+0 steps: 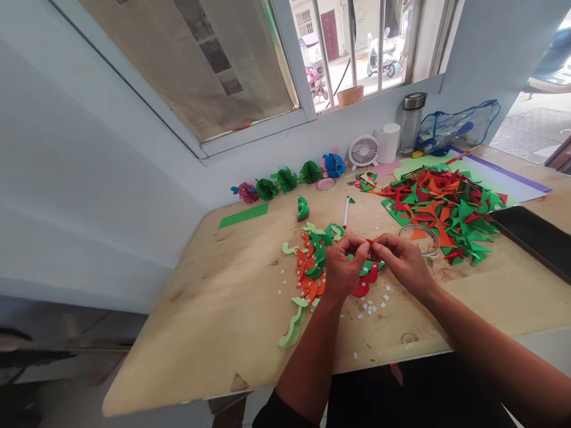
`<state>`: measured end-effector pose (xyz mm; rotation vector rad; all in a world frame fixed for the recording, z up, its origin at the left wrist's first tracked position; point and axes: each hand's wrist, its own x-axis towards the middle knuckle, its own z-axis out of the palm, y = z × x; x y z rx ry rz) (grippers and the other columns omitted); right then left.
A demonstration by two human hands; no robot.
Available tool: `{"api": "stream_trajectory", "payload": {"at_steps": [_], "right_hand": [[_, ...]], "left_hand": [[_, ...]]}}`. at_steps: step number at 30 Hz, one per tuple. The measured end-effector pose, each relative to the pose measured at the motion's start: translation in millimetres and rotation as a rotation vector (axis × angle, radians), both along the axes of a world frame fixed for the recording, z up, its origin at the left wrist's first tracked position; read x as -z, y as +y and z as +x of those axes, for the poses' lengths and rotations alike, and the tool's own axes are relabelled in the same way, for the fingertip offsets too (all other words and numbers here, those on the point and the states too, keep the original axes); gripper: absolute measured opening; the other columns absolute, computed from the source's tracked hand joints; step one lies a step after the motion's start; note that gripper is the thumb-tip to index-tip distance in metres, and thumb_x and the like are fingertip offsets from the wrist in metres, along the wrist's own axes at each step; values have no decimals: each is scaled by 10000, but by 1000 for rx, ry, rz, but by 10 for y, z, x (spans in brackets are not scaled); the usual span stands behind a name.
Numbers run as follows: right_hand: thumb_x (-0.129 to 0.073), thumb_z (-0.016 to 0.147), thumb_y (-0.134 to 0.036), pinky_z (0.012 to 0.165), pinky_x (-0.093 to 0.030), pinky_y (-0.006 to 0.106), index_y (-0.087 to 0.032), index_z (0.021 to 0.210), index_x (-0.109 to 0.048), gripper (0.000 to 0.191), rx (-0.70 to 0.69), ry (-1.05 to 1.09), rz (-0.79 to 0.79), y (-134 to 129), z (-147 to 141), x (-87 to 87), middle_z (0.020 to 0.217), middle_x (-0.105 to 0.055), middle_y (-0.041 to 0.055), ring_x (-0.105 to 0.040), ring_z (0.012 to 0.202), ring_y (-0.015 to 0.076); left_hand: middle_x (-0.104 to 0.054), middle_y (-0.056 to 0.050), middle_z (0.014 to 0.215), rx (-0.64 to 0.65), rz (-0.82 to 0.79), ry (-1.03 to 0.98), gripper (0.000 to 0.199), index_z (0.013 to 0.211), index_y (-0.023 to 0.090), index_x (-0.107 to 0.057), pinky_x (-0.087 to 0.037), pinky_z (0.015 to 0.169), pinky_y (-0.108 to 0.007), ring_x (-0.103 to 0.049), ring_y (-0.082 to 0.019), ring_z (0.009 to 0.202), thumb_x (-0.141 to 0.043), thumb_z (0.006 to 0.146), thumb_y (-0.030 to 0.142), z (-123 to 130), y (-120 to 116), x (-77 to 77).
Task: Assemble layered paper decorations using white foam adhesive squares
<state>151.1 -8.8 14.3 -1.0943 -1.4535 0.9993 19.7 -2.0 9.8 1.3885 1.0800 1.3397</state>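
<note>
My left hand (pixel 347 267) and my right hand (pixel 404 261) meet over the table, fingertips pinched close together. Between them shows a small bit of red paper (pixel 370 242), mostly hidden by the fingers. Just below lie red curved paper pieces (pixel 362 288) and a little green paper. To the left of my left hand is a loose pile of orange paper pieces (pixel 307 274) and green paper pieces (pixel 317 246), several with small white squares on them. A pale green wavy strip (pixel 292 330) lies nearer the front edge. Small white squares (pixel 373 308) are scattered below my hands.
A heap of red, orange and green scraps (pixel 439 205) fills the right side, with a tape roll (pixel 419 238) and a black phone (pixel 533 235) beside it. A white pen (pixel 346 212) lies ahead. Paper figures (pixel 285 179), a fan (pixel 363 151) and a bottle (pixel 411 123) line the wall.
</note>
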Motion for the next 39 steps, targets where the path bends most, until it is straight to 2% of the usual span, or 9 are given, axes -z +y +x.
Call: {"api": "stream_trajectory", "payload": {"at_steps": [7, 14, 18, 34, 39], "right_hand": [[-585, 752, -322, 516, -441, 249, -170, 632, -634, 199, 17, 48, -33, 4, 1, -30, 586, -643, 21, -564, 548, 149], [-582, 742, -316, 565, -461, 265, -167, 640, -614, 183, 2, 62, -53, 5, -8, -14, 615, -633, 24, -572, 586, 156], [-575, 755, -325, 563, -443, 264, -162, 658, -620, 194, 6, 17, -44, 8, -7, 7, 618, -611, 20, -547, 586, 149], [-554, 768, -316, 545, -452, 256, -166, 644, -627, 208, 8, 19, -17, 5, -4, 18, 605, -642, 22, -563, 567, 148], [-575, 744, -315, 530, -439, 248, -161, 649, -626, 188, 17, 15, -40, 5, -6, 10, 594, -620, 11, -547, 554, 139]], "left_hand": [[-627, -17, 668, 25, -24, -22, 149, 696, 150, -632, -466, 604, -223, -562, -104, 608, -593, 742, 287, 6, -8, -12], [-582, 14, 599, 31, -64, -105, 148, 667, 143, -614, -422, 544, -199, -514, -79, 539, -606, 730, 277, 1, 10, 6], [-605, 2, 633, 36, -44, -87, 152, 686, 141, -629, -442, 581, -207, -536, -86, 574, -603, 736, 281, 3, 14, 16], [-601, 3, 619, 30, -30, -38, 150, 682, 150, -623, -453, 557, -204, -544, -93, 564, -591, 733, 288, 2, 10, 15], [-622, -7, 661, -9, 59, 107, 131, 682, 153, -633, -460, 604, -215, -558, -98, 600, -565, 755, 238, -3, -16, -25]]}}
